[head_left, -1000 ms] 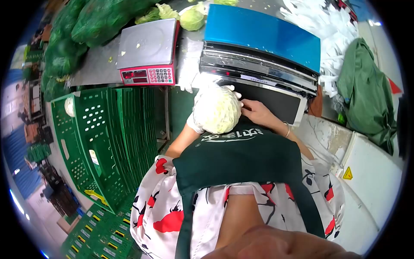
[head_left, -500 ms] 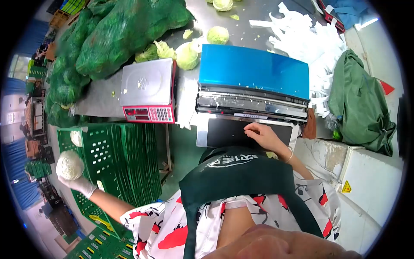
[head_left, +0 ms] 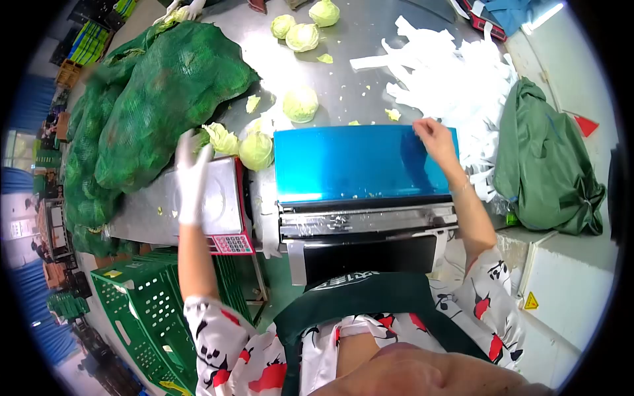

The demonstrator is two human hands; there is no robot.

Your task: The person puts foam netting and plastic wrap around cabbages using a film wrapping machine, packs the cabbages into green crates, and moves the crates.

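Observation:
My left hand (head_left: 191, 177), in a white glove, reaches over the silver weighing scale (head_left: 224, 208) with its fingers apart and nothing in them. Just beyond its fingertips are loose cabbage leaves (head_left: 222, 140) and a trimmed cabbage (head_left: 256, 151). A second cabbage (head_left: 300, 104) sits farther back. My bare right hand (head_left: 436, 144) is over the far right part of the blue-topped wrapping machine (head_left: 350, 162), its fingers curled in and no object visible in them. Whether it touches the cover I cannot tell.
Green mesh sacks of cabbages (head_left: 172, 99) are heaped at the left. White strips (head_left: 449, 86) lie piled at back right, beside a green cloth bag (head_left: 545, 158). Green crates (head_left: 142, 317) stand below left. Another person's gloved hand (head_left: 193, 9) shows at the far edge.
The wrapped cabbage has left my left hand, which moved from beside the crates up over the scale. My right hand rose from the machine's front to its blue cover. The view shifted too.

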